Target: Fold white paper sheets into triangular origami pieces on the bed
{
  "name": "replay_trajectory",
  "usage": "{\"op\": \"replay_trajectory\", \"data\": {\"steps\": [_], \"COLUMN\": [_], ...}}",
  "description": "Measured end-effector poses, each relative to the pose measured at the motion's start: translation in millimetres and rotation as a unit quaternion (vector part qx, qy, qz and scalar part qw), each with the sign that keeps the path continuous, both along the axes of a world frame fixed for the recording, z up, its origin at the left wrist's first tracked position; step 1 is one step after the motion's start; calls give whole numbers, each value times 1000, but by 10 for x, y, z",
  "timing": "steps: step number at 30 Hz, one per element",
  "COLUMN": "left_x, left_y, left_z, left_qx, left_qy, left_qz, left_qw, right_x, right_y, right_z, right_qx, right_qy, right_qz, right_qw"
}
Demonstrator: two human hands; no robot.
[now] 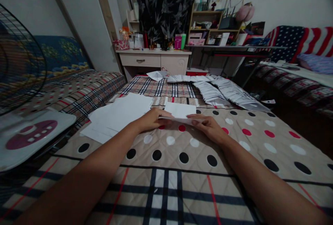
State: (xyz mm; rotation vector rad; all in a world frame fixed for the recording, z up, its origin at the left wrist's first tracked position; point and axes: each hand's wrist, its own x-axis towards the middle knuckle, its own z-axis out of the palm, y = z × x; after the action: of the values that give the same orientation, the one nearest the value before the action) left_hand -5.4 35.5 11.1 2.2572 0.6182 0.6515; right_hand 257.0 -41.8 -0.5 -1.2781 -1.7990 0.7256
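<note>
Between my two hands is a sheet of white paper [179, 119], bent up along its near edge, with its far part lying toward the middle of the bed. My left hand [155, 118] grips the sheet's left end, thumb and fingers closed on it. At the right end, my right hand [206, 124] pinches the same sheet. Left of my left hand lies a loose, fanned pile of white paper sheets [125, 112]. Farther off to the right, rows of folded white papers [234, 93] lie overlapped on the bedspread.
The bed [171, 155] has a quilted cover with dots and plaid. A single folded paper [157, 75] rests near its far edge. At the left stand a fan [19, 58] and a white plastic stool [39, 134]. A dresser [153, 59] and a desk [234, 47] line the back.
</note>
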Motion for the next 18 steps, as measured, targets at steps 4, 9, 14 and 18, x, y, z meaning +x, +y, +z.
{"op": "replay_trajectory", "data": {"steps": [4,9,14,18], "left_x": [77,211,246,204], "left_y": [36,12,-15,35], "left_z": [-116,-151,-162,-247], "left_qx": [-81,-41,26,92], "left_qy": [-46,-67,-44,0], "left_qz": [162,262,298,308], "left_qw": [982,962,953,947], "right_x": [-27,-90,-181,-220], "right_y": [20,141,256,279], "right_z": [-40,-48,-8,-5], "right_qx": [-31,39,15,-14], "right_qy": [-16,-97,-236,-203], "right_qz": [-127,-237,-310,-326], "right_qw": [991,966,921,923]}}
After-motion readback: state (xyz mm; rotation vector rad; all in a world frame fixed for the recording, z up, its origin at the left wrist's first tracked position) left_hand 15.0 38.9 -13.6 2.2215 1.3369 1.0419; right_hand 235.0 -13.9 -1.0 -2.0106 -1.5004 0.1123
